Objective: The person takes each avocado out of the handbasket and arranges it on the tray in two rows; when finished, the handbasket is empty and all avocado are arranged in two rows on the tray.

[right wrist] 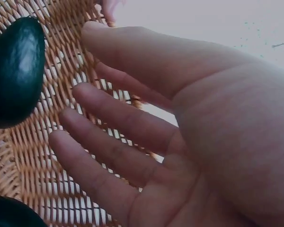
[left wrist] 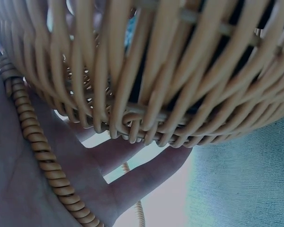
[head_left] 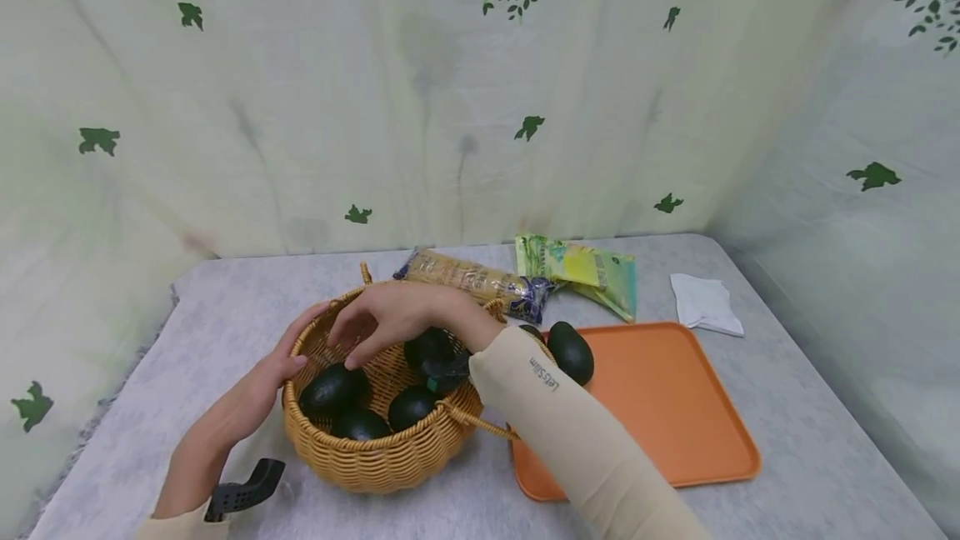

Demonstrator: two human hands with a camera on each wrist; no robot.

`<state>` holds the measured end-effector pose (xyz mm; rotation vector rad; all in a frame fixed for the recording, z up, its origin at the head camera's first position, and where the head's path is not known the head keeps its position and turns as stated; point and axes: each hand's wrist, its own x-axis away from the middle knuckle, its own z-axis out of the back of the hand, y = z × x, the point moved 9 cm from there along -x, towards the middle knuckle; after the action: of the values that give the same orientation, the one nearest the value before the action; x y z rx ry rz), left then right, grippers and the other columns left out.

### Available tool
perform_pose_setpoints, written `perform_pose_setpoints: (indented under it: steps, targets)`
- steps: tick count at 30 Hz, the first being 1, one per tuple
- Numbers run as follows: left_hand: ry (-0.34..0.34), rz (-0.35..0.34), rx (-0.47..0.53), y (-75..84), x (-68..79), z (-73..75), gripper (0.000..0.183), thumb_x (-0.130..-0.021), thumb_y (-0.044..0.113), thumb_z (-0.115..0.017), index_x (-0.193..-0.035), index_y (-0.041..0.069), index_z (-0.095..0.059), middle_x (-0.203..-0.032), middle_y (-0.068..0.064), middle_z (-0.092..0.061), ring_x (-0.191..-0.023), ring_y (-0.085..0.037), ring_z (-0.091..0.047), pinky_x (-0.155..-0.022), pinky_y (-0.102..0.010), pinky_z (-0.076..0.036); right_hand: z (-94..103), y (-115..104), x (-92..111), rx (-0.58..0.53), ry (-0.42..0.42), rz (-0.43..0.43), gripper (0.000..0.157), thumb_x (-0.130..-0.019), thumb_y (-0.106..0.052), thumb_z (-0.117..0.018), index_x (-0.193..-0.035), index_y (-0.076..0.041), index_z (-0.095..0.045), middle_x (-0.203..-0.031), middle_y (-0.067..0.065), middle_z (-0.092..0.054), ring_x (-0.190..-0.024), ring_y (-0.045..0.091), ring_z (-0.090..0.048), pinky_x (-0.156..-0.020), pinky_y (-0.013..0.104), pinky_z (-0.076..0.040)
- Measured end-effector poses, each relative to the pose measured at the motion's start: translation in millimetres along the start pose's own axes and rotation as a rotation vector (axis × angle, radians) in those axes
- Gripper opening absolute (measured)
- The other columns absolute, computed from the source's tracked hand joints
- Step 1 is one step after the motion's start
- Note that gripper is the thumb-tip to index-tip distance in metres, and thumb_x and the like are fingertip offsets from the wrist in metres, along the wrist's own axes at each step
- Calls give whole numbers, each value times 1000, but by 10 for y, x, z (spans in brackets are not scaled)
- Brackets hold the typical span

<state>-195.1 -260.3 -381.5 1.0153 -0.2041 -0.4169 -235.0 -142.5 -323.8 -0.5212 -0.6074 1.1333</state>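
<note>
A round wicker basket [head_left: 375, 469] holds several dark green avocados [head_left: 335, 391]. At its left side my left hand [head_left: 262, 382] grips the rim, thumb over the edge; in the left wrist view the fingers [left wrist: 146, 177] lie along the outside of the wicker, with a wrapped handle [left wrist: 40, 146] crossing the palm. My right hand [head_left: 397, 319] is inside the basket's mouth, above the leftmost avocado. Its fingers are loosely bent and hold nothing, as the right wrist view shows, with an avocado [right wrist: 16, 73] apart from the fingertips.
An orange tray [head_left: 660, 407] lies to the right, with an avocado [head_left: 571, 353] at its back left corner and another partly hidden by my sleeve. Behind are a noodle-like packet [head_left: 472, 277] and green-yellow packets [head_left: 577, 265]. A white tissue [head_left: 705, 303] lies at the right.
</note>
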Motion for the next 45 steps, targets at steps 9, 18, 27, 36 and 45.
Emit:
perform_pose_setpoints:
  steps: [9,18,27,36,45]
  targets:
    - [5,-18,-31,31,5,1,58,-112,26,-28,-166,34,-8,-169,-19,-11,-145,-53,-22,-100,-79,-28,-133,79,-174,-29,-69,-17,46,-99,-22,-71,-141,-6,-62,-138,6,-66,-125,12,-61,-98,13,-44]
    - [16,-21,-26,17,-6,-2,58,-112,28,-32,-166,34,-11,-170,-18,-8,-149,-56,-10,-99,-87,-14,-237,85,-261,-114,-70,24,48,-99,-20,-69,-144,-6,-59,-143,6,-63,-130,8,-58,-106,18,-44]
    - [22,-29,-34,33,0,5,58,-112,31,-33,-165,35,-12,-171,-16,-8,-149,-57,-8,-98,-88,-13,-326,172,-286,-32,-109,-38,53,-99,-27,-70,-149,-15,-56,-146,-4,-59,-133,1,-52,-108,16,-39]
    - [13,-39,-31,47,14,-1,60,-112,25,-33,-166,35,-9,-169,-18,-12,-146,-55,-20,-101,-82,-22,-368,214,-279,32,-138,-56,54,-99,-27,-70,-149,-13,-56,-147,-1,-59,-132,4,-53,-104,15,-41]
    - [22,-51,-50,52,3,1,60,-112,25,-32,-166,33,-9,-168,-20,-12,-146,-55,-22,-100,-81,-27,-416,239,-253,-7,-186,-80,46,-99,-23,-70,-142,-12,-61,-137,0,-65,-123,6,-59,-97,13,-44]
